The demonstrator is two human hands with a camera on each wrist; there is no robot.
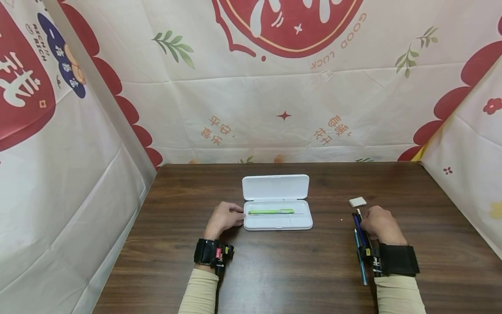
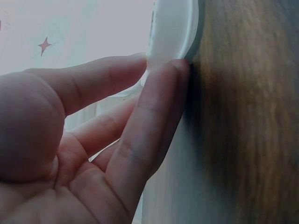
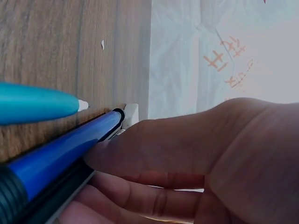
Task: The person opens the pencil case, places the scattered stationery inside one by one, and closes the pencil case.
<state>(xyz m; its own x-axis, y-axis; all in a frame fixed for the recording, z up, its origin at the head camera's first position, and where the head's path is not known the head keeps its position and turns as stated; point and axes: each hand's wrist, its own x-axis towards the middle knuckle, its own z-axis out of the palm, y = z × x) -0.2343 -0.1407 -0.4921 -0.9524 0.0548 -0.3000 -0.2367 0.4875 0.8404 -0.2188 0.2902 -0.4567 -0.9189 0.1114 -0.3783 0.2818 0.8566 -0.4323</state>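
Note:
A white pencil case [image 1: 278, 223] lies with its lid raised in the middle of the table, holding a green pen [image 1: 270, 212]. At its left end my left hand [image 1: 224, 218] pinches the rim between thumb [image 2: 107, 77] and fingers. My right hand [image 1: 382, 224] is at a small group of pens on the right; its thumb and fingers pinch a black pen [image 3: 70, 186]. Right beside that lies a blue pen [image 3: 65, 151], and a teal pen [image 1: 360, 257] is to their left. Part of the group is hidden under the right hand and wrist strap.
A white eraser [image 1: 357, 202] sits just beyond the pens. A tiny pale scrap [image 3: 103, 45] lies on the brown wooden table [image 1: 290, 266]. Printed cloth [image 1: 251, 100] hangs along the back and both sides.

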